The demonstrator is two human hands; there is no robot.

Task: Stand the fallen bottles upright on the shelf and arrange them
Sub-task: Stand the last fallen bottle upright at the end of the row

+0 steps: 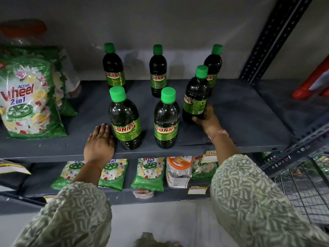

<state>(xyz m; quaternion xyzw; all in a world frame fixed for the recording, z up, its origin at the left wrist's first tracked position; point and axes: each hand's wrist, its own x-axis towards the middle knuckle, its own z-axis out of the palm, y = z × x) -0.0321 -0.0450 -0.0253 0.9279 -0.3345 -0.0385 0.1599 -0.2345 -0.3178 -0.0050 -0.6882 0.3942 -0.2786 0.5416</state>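
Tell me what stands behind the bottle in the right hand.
Another Sunny bottle stands behind the held bottle, which covers its lower left side; the wall beyond is bare.

Six dark glossy plastic bottles, smooth, with light glints on shoulders; matt bright-green plastic screw caps; shiny yellow-green printed film labels. Grey painted metal shelf board, matt, faintly scuffed toward front edge. Dark perforated metal upright at right rear corner, matt paint. Glossy crinkled green plastic detergent pouch at left edge. Pale green patterned woven cloth sleeves, soft and matt. Bare steel wire basket, lower right, dull sheen.
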